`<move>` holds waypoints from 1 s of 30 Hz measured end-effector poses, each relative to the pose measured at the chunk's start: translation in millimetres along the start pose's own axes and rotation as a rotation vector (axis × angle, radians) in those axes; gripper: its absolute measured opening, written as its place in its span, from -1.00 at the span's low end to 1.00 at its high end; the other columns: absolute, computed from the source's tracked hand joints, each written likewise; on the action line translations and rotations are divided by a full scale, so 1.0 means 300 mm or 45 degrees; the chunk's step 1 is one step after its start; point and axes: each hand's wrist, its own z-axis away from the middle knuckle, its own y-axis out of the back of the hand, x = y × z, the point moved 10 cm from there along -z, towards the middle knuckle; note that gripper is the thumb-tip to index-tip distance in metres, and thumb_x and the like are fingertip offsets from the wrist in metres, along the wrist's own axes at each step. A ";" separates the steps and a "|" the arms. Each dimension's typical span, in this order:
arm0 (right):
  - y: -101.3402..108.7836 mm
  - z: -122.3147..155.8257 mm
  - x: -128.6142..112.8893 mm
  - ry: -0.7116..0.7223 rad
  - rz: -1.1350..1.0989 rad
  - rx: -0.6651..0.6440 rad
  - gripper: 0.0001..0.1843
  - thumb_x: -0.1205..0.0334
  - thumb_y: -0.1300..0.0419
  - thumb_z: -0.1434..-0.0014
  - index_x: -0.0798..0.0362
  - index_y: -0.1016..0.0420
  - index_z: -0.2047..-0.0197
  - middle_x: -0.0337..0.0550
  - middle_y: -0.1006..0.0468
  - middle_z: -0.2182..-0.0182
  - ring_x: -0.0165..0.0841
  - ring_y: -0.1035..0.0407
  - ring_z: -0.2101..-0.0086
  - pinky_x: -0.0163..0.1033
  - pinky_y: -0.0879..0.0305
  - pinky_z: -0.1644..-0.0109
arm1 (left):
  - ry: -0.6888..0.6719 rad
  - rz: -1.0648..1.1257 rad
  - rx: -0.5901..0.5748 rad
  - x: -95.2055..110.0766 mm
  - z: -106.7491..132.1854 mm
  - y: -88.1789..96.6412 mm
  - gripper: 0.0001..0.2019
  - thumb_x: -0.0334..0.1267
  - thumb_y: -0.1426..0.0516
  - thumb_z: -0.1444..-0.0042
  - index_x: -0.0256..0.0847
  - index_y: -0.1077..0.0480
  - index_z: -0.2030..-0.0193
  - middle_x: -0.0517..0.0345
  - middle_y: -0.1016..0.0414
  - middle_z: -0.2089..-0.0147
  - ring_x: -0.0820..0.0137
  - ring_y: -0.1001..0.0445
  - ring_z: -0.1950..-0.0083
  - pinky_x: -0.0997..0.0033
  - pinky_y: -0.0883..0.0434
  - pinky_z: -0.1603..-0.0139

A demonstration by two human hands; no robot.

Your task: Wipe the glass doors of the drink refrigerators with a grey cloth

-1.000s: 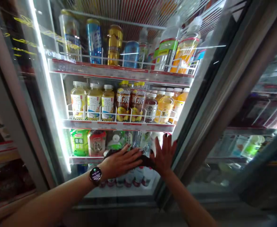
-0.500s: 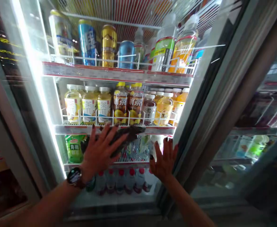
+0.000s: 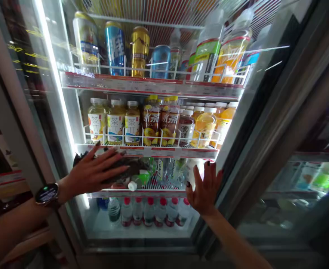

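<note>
Nearest you, your left forearm reaches in from the left with a round-faced smartwatch [image 3: 47,194] on the wrist. Your left hand [image 3: 95,175] is open, its fingers stretched out flat, not curled into a grip, over a dark crumpled cloth [image 3: 119,166]. The cloth sits under your fingertips, at the height of the gap below the middle shelf, and seems pressed against the glass door [image 3: 150,239], though you can't tell exactly how it touches the pane. Your right hand [image 3: 205,188] is open too, fingers spread and holding nothing, its palm toward the glass just beside the door's metal frame [image 3: 237,179]. Well apart from the left hand, it stands level with the same shelf gap. Behind the glass, a bottle with a green label [image 3: 142,177] lies on its side on the wire shelf, just beside the cloth. Below it stands a row of red-capped water bottles [image 3: 149,212]. Higher up are yellow tea bottles [image 3: 115,123] behind a white wire rail, then a gold can [image 3: 140,50] and a blue can [image 3: 115,48] on the top shelf.
</note>
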 end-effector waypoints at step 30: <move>0.002 -0.011 -0.003 0.025 0.016 0.003 -0.20 0.13 -0.01 -0.39 -0.01 0.14 -0.62 0.01 0.22 -0.61 0.09 0.20 -0.54 0.41 0.14 -0.54 | 0.195 0.009 0.076 0.168 -0.281 -0.102 -0.32 -0.02 -0.18 -0.33 -0.04 -0.15 -0.53 -0.03 -0.17 -0.56 0.03 -0.07 -0.61 -0.17 0.01 -0.62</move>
